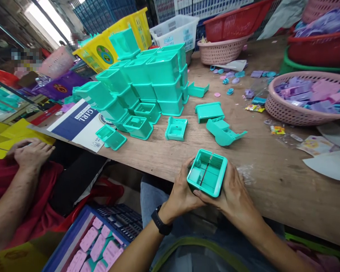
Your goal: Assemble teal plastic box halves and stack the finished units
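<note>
Between my two hands is a teal plastic box (215, 172), its open side facing up toward me, with a narrow gap running across its inside. My left hand (183, 189) grips its left side; a black band is on that wrist. Around the right side wraps my right hand (234, 185), with a thumb along the near edge. On the table beyond lie a teal bracket-like part (223, 132), a teal panel (209, 112) and a small teal frame piece (176, 128). Stacked teal boxes (164, 71) stand farther back.
A pink basket (283, 111) of purple and pink parts sits at the right of the wooden table (272, 196). Yellow (141, 26) and white baskets (172, 32) stand behind the stack. A co-worker's hands (31, 153) are at left. Below is a crate of pink parts (86, 215).
</note>
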The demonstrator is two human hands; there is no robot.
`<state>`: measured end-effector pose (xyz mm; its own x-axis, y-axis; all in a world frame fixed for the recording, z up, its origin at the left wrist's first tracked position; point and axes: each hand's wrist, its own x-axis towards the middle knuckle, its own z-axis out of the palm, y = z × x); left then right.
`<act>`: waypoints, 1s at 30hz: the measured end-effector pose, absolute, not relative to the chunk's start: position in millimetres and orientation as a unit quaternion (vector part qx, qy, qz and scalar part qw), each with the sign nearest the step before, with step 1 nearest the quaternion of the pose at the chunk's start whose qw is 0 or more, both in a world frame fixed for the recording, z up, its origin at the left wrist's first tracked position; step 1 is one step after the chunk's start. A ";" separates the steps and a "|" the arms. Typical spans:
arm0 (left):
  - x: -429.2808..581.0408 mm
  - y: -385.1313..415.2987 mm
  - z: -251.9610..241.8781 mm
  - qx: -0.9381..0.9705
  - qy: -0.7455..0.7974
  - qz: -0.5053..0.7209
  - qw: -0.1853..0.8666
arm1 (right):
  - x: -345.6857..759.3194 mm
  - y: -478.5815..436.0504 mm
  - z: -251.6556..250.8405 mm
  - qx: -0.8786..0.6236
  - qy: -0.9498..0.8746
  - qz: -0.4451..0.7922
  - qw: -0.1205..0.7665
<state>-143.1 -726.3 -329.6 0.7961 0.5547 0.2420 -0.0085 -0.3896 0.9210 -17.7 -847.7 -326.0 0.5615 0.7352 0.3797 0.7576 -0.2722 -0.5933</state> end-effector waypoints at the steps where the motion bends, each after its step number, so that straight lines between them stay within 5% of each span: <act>1: -142.8 -729.6 -330.2 0.786 0.182 0.271 0.525 | -19.8 -846.8 -326.3 -0.799 -0.465 -0.017 0.381; 10: -143.9 -728.6 -319.0 0.770 0.227 0.250 0.541 | 8.7 -861.0 -322.3 -0.765 -0.532 0.076 0.355; 17: -147.3 -716.4 -310.9 0.800 0.188 0.263 0.505 | 21.0 -847.4 -260.5 -0.681 -0.593 0.025 0.429; 30: -146.0 -719.5 -321.9 0.799 0.174 0.297 0.493 | -32.6 -842.2 -279.6 -0.714 -0.620 -0.031 0.324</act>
<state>-146.0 -719.5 -321.9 0.7623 0.5718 0.3031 -0.0142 -0.4534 0.8912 -32.6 -842.2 -279.6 0.2303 0.8655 0.4448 0.9051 -0.0226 -0.4246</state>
